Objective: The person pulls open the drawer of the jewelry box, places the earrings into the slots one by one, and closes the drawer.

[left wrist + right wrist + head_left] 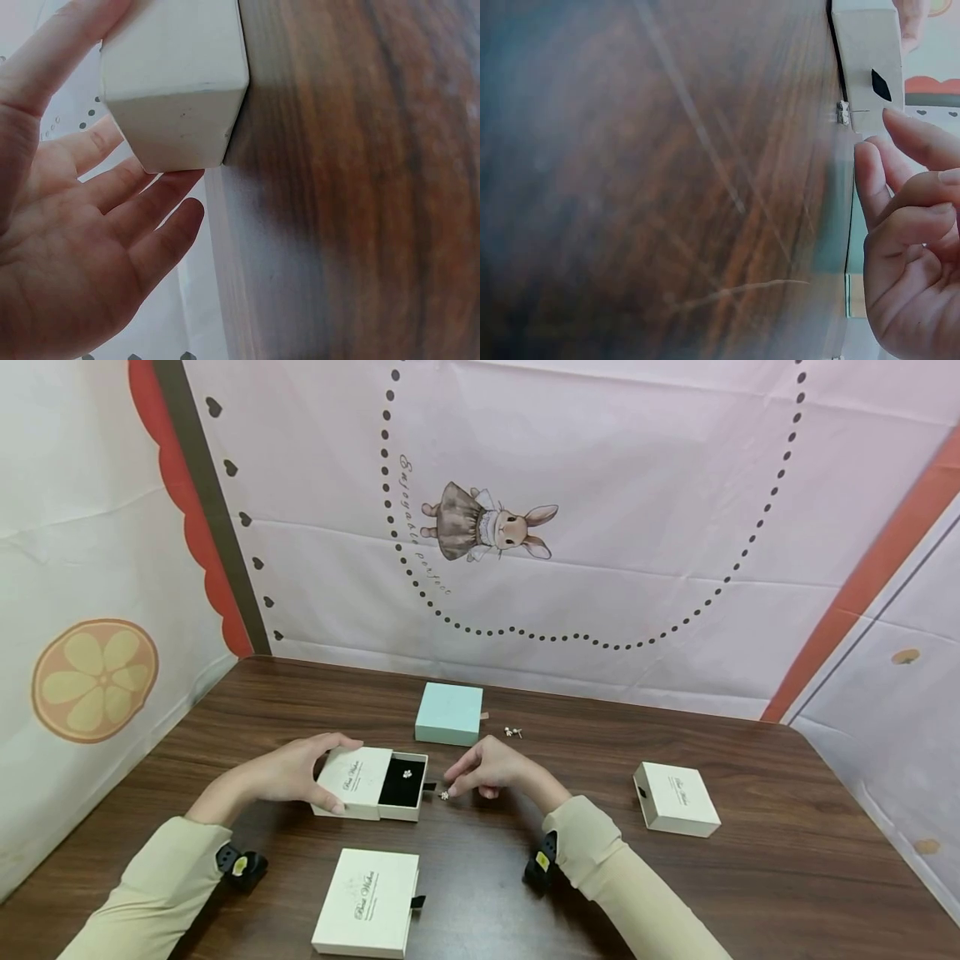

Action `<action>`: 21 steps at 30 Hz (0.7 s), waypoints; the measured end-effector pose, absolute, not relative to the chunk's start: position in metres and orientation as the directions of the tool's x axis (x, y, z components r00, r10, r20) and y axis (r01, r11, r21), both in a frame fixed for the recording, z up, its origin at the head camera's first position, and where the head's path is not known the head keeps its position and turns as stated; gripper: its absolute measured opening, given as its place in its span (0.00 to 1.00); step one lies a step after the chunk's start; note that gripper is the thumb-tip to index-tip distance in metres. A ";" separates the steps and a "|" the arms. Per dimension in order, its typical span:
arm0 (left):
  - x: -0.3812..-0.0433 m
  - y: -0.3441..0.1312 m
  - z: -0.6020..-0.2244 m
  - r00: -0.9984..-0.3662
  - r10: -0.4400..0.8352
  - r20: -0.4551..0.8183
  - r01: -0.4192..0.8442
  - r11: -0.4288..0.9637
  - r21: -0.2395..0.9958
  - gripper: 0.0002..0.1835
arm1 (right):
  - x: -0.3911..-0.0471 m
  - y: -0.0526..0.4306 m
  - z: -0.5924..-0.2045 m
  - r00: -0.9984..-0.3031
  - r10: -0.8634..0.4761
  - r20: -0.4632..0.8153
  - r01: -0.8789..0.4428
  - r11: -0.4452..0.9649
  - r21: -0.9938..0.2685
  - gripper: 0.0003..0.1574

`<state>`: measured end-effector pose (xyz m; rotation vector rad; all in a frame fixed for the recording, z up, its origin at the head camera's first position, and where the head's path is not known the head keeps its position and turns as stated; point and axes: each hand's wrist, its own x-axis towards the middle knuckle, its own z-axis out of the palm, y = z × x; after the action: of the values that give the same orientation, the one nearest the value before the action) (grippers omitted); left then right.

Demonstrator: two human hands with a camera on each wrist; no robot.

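My left hand [296, 770] grips the cream cover of a small jewelry box [356, 781], thumb on the near side. The box's drawer [402, 811] is partly pulled out toward the right. On its black lining lies a flower-shaped earring [407, 773]. A second flower-shaped earring [445, 795] rests on the table by the drawer's black pull tab [429, 787]. Close beside this earring is my right hand [495, 767], thumb and index finger apart with nothing between them. In the right wrist view, the loose earring [844, 113] lies just beyond the fingertips, its thin post sticking out.
A mint-green box [448, 714] stands farther back, with a few small earrings [513, 732] to its right. One closed cream box [366, 902] lies near the front, and another cream box [677, 799] sits at the right. A printed cloth [637, 527] hangs behind the table.
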<state>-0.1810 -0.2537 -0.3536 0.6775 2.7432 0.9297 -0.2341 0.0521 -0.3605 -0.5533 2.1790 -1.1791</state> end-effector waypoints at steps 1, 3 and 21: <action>-0.181 -0.254 -0.354 -0.883 0.469 -0.012 0.365 0.702 0.611 0.49 | -0.234 0.052 -0.361 -0.734 -0.607 -0.304 -0.084 0.525 -0.847 0.12; -0.181 -0.254 -0.354 -0.883 0.469 -0.014 0.363 0.703 0.612 0.49 | -0.234 0.051 -0.362 -0.729 -0.613 -0.304 -0.097 0.532 -0.841 0.12; -0.180 -0.253 -0.353 -0.886 0.463 -0.018 0.355 0.703 0.616 0.48 | -0.231 0.045 -0.366 -0.709 -0.641 -0.293 -0.132 0.529 -0.838 0.08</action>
<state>-0.1803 -0.2527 -0.3530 0.6636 2.7382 0.9372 -0.2313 0.0447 -0.3659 -0.6245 2.1805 -1.1260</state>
